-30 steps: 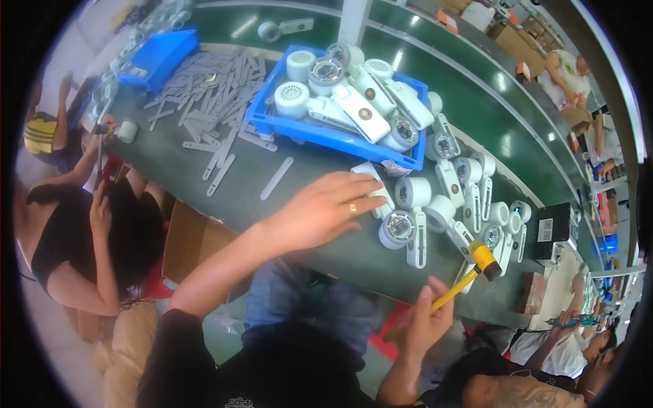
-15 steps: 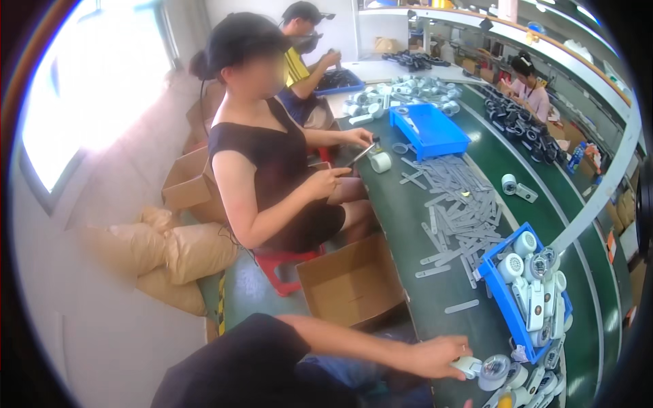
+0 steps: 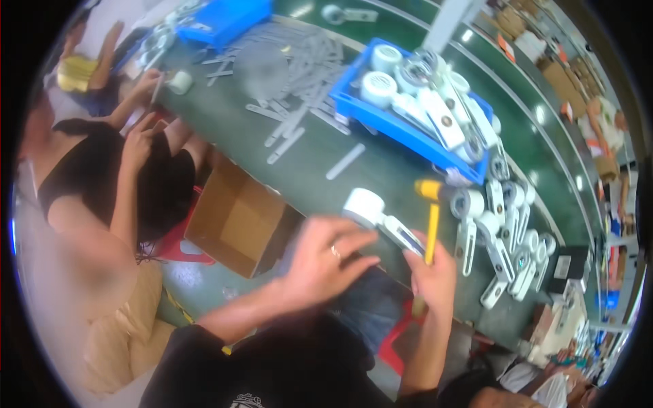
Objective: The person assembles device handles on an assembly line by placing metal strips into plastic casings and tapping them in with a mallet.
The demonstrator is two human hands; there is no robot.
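My right hand (image 3: pixel 434 275) is closed around the handle of a yellow-headed hammer (image 3: pixel 432 228), held upright with its head above the fist. The thumb of that hand also meets the handle end of a white handheld device with a round head (image 3: pixel 364 207), which looks like a small fan. Its slim handle carries a dark strip. My left hand (image 3: pixel 330 262) is beside the device, fingers spread and slightly blurred, with a ring on one finger. No grip of the left hand on the device shows.
A blue tray (image 3: pixel 408 139) heaped with similar devices stands ahead, and more devices (image 3: pixel 500 238) lie to its right. Grey flat strips (image 3: pixel 299 68) cover the table's far left. An open cardboard box (image 3: pixel 235 221) is below the table edge. A co-worker (image 3: pixel 115 177) sits at left.
The view has swung to the right. My left hand has come off the table, where it was at a device. My right hand, barely visible before, now holds the hammer in full view.
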